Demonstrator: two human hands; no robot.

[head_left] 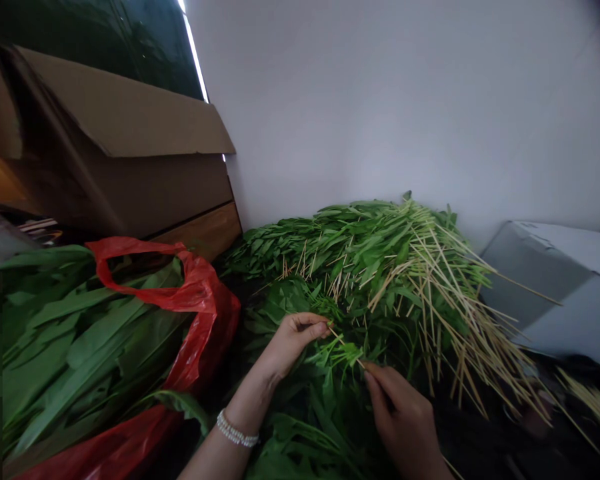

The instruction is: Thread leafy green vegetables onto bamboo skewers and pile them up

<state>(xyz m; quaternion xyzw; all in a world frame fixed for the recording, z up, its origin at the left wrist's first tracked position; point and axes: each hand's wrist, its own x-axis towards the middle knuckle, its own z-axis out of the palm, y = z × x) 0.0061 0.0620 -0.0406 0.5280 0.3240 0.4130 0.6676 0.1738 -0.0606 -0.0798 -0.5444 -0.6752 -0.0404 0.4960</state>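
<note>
The left hand [306,335] pinches the top end of 1 thin stick [339,337] with some green leaves [349,355] on it. The right hand [397,407] pinches the stick's lower end. Both hands are nearly closed. The stick tilts over loose leaves [325,407]. Behind is a big leafy pile [370,233] with many sticks [443,293]. A red bag [207,293] of leaves is at the left.

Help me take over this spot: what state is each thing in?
Left hand: pinching the stick's far end
Right hand: pinching the stick's near end
Thin stick: greens bunched along it
Red bag: open, leaf-filled
Cardboard box: open, flap outward
Piled sticks: heaped with greens
White box: unclear if open
</note>
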